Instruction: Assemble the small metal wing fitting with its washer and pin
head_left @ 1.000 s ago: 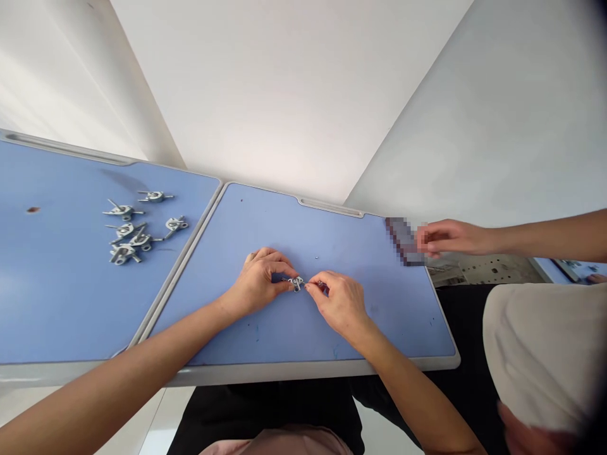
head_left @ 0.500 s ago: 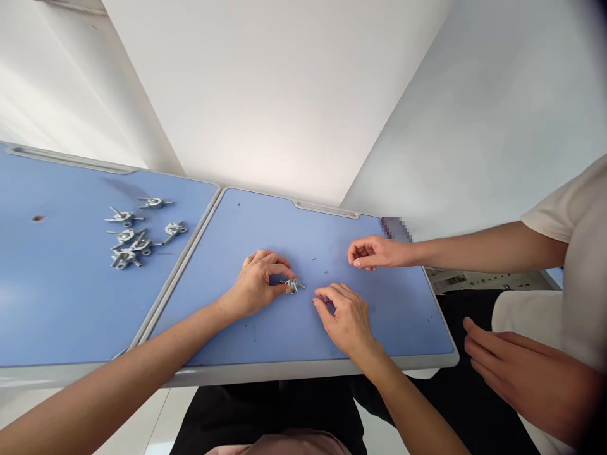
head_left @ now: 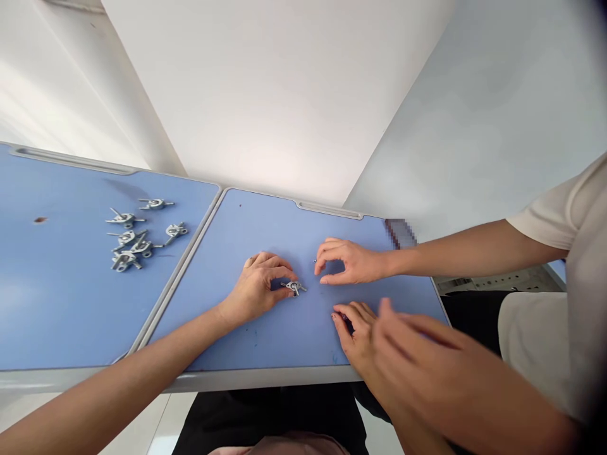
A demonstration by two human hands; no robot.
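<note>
A small silver metal part with several thin prongs, like a little valve (head_left: pixel 296 288), lies on the blue table. My left hand (head_left: pixel 260 284) pinches its left end between thumb and fingers. To the right and closer to the table's front edge, my right hand (head_left: pixel 356 328) rests with thumb and index finger together; a tiny dark thing may be between them, too small to name. A co-worker's hand (head_left: pixel 351 260) reaches in from the right, fingers curved over the tabletop, with a tiny shiny piece (head_left: pixel 314 260) at its fingertips. The co-worker's other hand (head_left: pixel 417 354) is blurred and covers part of my right wrist.
Several similar metal valves (head_left: pixel 141 243) lie in a group on the left blue table (head_left: pixel 66 303). A raised grey seam (head_left: pixel 183 265) parts the two tabletops. At the far right corner sits a pixelated dark object (head_left: pixel 401 233). A white wall (head_left: pixel 275 95) stands behind.
My right hand has drawn back to the right and toward me. The co-worker's one hand has moved left over the tiny pieces; the other has risen over my right wrist. My left hand stays put.
</note>
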